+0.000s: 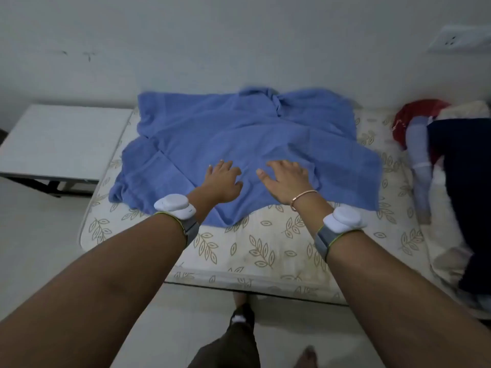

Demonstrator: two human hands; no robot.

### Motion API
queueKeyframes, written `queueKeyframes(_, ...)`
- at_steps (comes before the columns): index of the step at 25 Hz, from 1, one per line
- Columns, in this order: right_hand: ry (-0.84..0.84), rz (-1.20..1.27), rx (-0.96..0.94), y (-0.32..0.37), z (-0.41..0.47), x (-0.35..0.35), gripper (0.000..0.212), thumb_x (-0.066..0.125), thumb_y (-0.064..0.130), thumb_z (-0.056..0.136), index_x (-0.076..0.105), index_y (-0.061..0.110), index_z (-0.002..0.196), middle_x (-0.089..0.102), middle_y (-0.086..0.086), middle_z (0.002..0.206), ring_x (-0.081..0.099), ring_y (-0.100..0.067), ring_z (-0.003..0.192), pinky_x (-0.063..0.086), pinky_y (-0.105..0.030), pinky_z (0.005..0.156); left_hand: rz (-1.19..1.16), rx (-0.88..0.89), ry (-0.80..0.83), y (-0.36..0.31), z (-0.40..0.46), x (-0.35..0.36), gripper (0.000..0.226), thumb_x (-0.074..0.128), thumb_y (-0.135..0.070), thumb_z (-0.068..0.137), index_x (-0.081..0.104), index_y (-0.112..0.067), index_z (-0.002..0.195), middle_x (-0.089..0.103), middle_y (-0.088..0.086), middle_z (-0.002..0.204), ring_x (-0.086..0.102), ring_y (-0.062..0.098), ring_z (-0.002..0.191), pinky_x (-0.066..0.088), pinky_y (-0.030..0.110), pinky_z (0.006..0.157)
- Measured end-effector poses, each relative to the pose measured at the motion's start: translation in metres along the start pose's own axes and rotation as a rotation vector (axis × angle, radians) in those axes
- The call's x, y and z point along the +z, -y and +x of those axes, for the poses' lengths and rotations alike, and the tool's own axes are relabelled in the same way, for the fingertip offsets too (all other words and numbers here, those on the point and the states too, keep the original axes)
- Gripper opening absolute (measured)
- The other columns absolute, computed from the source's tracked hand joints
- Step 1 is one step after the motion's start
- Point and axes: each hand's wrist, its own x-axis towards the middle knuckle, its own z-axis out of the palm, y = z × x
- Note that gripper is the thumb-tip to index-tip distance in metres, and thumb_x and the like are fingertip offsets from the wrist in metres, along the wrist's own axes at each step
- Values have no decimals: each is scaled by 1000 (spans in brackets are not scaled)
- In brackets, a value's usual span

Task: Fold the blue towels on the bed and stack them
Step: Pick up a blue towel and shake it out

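Blue towels (239, 134) lie spread and overlapping on the leaf-patterned bed (265, 251), reaching back to the wall; how many there are I cannot tell. A bunched fold rises at the far edge. My left hand (223, 181) rests on the near part of the cloth with its fingers bent against the fabric. My right hand (284, 181) lies flat beside it, fingers spread, palm down on the towel. Neither hand grips the cloth. Both wrists carry white sensor bands.
A white low table (58, 139) stands left of the bed. On the right side of the bed lies a pile of clothes (457, 181), dark blue, red and pale. A wall socket (462, 38) is at the upper right. My feet stand on the floor below.
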Motion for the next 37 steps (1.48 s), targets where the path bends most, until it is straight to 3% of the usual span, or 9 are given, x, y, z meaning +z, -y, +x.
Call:
queueKeyframes(6, 293, -120, 75, -3, 26, 89, 58, 37, 63, 93, 50, 25, 134, 46, -7, 142, 40, -35, 129, 31, -46, 105, 47, 14, 322, 59, 22, 90, 35, 43, -37, 99, 58, -27, 130, 16, 8, 164, 10, 37, 150, 13, 53, 120)
queueKeyframes(11, 438, -147, 90, -10, 41, 160, 48, 41, 58, 92, 56, 29, 128, 48, -5, 139, 39, -33, 128, 28, -44, 104, 68, 107, 559, 77, 54, 165, 35, 49, -47, 95, 65, -29, 120, 35, 8, 154, 22, 34, 146, 8, 55, 119)
queueKeyframes(15, 484, -177, 72, -12, 54, 190, 48, 41, 58, 91, 55, 30, 128, 47, -4, 140, 41, -33, 127, 29, -45, 103, 198, 90, 655, 104, 65, 209, 49, 54, -51, 90, 57, -31, 135, 13, 9, 163, -1, 38, 150, -9, 61, 117)
queueKeyframes(18, 491, -202, 68, -16, 62, 198, 48, 44, 56, 91, 55, 28, 127, 48, -5, 138, 41, -32, 125, 30, -45, 102, 248, 65, 597, 116, 66, 213, 49, 53, -37, 91, 54, -14, 133, 43, 11, 145, 22, 39, 145, -4, 61, 118)
queueKeyframes(20, 507, -220, 66, -12, 69, 197, 45, 46, 54, 90, 56, 25, 125, 49, -5, 135, 42, -32, 125, 30, -45, 102, 83, 66, 502, 117, 67, 204, 31, 55, -25, 88, 63, -11, 115, 61, 13, 122, 50, 36, 125, 19, 51, 119)
queueKeyframes(23, 465, -222, 63, -3, 74, 183, 42, 51, 48, 89, 55, 23, 123, 51, -6, 131, 43, -34, 123, 32, -45, 102, -284, -43, 225, 104, 71, 176, 19, 55, -7, 78, 67, -14, 91, 69, 12, 95, 62, 37, 94, 50, 36, 85)
queueKeyframes(25, 449, -185, 81, 3, 75, 169, 46, 54, 44, 88, 50, 23, 129, 50, -8, 133, 42, -35, 125, 33, -45, 102, -443, -37, 100, 90, 71, 150, 11, 57, -11, 81, 58, -16, 91, 66, 7, 89, 61, 33, 86, 42, 31, 68)
queueKeyframes(30, 266, 95, 197, 14, 78, 125, 70, 59, 32, 75, 35, 20, 140, 51, -15, 132, 47, -40, 123, 44, -49, 100, -674, 119, 11, 54, 67, 68, 13, 48, -9, 86, 50, -16, 97, 58, 2, 83, 56, 29, 81, 42, 34, 70)
queueKeyframes(37, -25, 99, 139, 35, 73, 57, 19, 58, 22, 77, 62, 12, 92, 69, -15, 92, 62, -42, 95, 53, -44, 75, -793, 297, -186, 8, 25, -43, 25, 54, 3, 82, 44, -19, 85, 45, -10, 68, 39, 9, 62, 37, 23, 62)
